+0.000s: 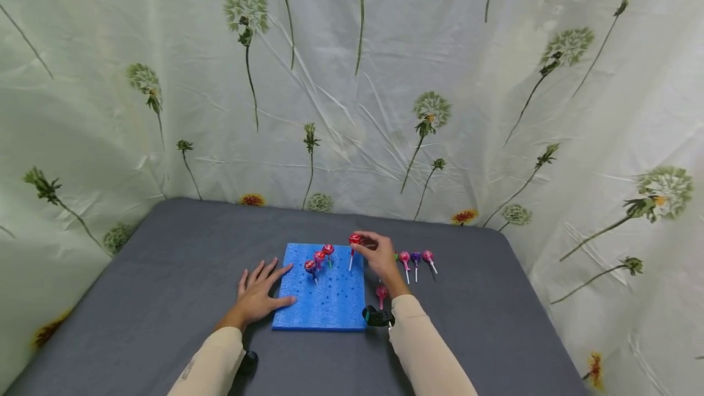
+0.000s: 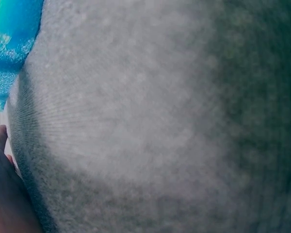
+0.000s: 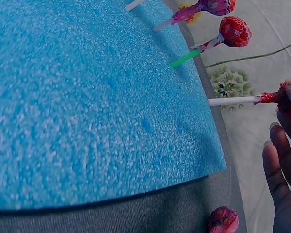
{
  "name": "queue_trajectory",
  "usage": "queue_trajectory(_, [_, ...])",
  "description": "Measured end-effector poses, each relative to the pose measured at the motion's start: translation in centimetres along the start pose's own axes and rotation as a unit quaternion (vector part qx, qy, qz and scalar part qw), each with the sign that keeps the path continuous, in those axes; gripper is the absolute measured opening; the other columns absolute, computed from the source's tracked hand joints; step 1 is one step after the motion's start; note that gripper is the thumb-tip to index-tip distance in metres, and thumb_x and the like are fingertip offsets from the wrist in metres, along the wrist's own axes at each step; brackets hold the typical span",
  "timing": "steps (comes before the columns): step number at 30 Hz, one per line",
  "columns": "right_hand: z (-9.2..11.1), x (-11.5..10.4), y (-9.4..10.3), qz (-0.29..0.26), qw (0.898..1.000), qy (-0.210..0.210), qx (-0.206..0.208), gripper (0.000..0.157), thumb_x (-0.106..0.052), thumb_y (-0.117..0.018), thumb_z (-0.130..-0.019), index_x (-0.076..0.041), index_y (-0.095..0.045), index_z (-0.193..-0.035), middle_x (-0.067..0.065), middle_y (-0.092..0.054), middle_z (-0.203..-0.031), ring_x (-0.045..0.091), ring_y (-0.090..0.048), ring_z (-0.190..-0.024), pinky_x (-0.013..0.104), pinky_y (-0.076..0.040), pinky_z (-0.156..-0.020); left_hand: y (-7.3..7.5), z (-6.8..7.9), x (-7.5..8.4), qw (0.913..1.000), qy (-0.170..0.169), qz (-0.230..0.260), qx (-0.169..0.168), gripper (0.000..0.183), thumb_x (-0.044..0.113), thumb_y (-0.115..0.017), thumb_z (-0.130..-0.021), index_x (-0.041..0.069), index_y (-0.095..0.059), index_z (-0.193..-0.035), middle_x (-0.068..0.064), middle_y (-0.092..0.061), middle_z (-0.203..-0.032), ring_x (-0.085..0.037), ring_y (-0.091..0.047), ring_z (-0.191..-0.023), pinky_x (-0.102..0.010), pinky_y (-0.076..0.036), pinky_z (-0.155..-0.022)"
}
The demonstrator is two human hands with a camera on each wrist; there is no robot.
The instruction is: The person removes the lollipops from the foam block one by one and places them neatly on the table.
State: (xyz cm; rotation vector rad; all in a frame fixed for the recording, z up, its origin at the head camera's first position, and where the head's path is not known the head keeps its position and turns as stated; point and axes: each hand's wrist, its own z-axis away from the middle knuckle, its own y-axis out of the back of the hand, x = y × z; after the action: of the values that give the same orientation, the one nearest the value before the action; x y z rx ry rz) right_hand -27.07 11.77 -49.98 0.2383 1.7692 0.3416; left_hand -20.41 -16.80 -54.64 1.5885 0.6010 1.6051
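Note:
A blue foam board (image 1: 330,310) dotted with small holes lies on the table. Three lollipops stand in its upper left part, one of them a red lollipop (image 3: 235,32) on a green stick. My right hand (image 1: 381,256) pinches another red lollipop (image 3: 269,98) by its wrapped head above the board's upper right, white stick pointing down. Whether that stick's tip is in the foam I cannot tell. My left hand (image 1: 257,296) lies spread at the board's left edge, thumb and forefinger touching it. Only a sliver of that hand shows in the left wrist view.
Right of the board lie several lollipops, among them a pink lollipop (image 1: 405,258), a purple lollipop (image 1: 416,258) and a nearer pink-red lollipop (image 1: 381,294). My right arm partly covers that area. A flower-printed curtain (image 1: 341,109) hangs behind the grey table (image 1: 181,274).

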Motion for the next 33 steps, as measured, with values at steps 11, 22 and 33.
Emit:
queue_trajectory(11, [0.8, -0.2, 0.9, -0.006, 1.0, -0.014, 0.003, 0.028, -0.016, -0.07, -0.089, -0.005, -0.069, -0.115, 0.011, -0.068, -0.102, 0.023, -0.062, -0.095, 0.033, -0.053, -0.08, -0.1, -0.1, -0.2, 1.0, 0.0, -0.004, 0.002, 0.086, 0.059, -0.071, -0.077, 0.021, -0.04, -0.148, -0.022, -0.022, -0.156, -0.046, -0.006, -0.143, -0.065, 0.01, -0.108])
queue_trajectory(22, [2.2, -3.1, 2.6, -0.033, 0.999, -0.016, -0.001, 0.027, -0.004, -0.066, -0.09, 0.006, -0.064, -0.115, 0.022, -0.066, -0.106, 0.027, -0.061, -0.096, 0.033, -0.052, -0.072, 0.0, -0.1, -0.1, 1.0, 0.003, 0.0, 0.0, 0.086, 0.059, -0.071, -0.077, 0.02, -0.04, -0.148, -0.023, -0.022, -0.156, -0.047, -0.005, -0.143, -0.064, 0.011, -0.108])
queue_trajectory(33, [3.9, -2.9, 3.9, -0.038, 0.999, -0.017, 0.008, 0.026, -0.002, -0.066, -0.09, 0.008, -0.064, -0.113, 0.024, -0.065, -0.104, 0.035, -0.059, -0.098, 0.02, -0.047, -0.073, -0.3, -0.2, -0.2, 1.0, 0.003, 0.001, 0.001, 0.087, 0.059, -0.07, -0.077, 0.019, -0.04, -0.148, -0.023, -0.022, -0.156, -0.047, -0.005, -0.142, -0.064, 0.011, -0.108])
